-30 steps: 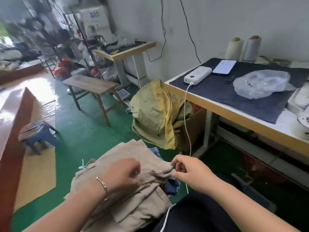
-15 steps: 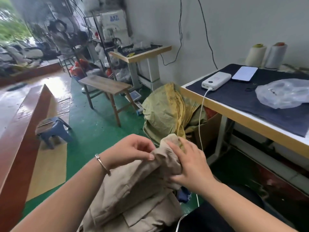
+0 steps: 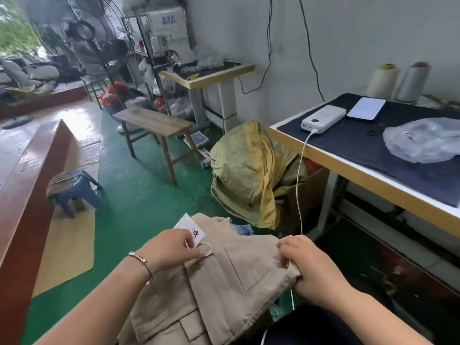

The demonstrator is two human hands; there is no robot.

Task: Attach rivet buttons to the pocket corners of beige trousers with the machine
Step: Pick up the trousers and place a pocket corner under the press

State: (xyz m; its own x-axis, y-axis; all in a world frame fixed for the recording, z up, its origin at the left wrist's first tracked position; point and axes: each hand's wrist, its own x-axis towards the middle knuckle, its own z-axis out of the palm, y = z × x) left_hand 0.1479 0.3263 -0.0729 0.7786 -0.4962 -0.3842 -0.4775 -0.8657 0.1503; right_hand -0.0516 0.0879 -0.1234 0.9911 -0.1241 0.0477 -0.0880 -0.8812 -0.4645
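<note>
Beige trousers [image 3: 224, 277] lie bunched low in the middle of the head view, a stitched patch pocket [image 3: 251, 267] facing up. My left hand [image 3: 171, 250] pinches the cloth at the pocket's left side, beside a white hang tag [image 3: 190, 229] on a white loop. My right hand [image 3: 308, 265] grips the trousers' right edge with curled fingers. A white machine [image 3: 169, 31] stands far off on a table at the back. No rivet buttons can be made out.
To the right is a work table [image 3: 353, 168] with a dark mat, a white power bank [image 3: 323, 118], a phone, a plastic bag [image 3: 423, 140] and two thread cones. A yellow-green sack [image 3: 249, 173], a wooden bench [image 3: 154, 123] and a blue stool [image 3: 74, 188] stand on the green floor.
The trousers were lifted in a bunch between both hands and are now spread lower, pocket up. The hang tag has come into view at my left hand.
</note>
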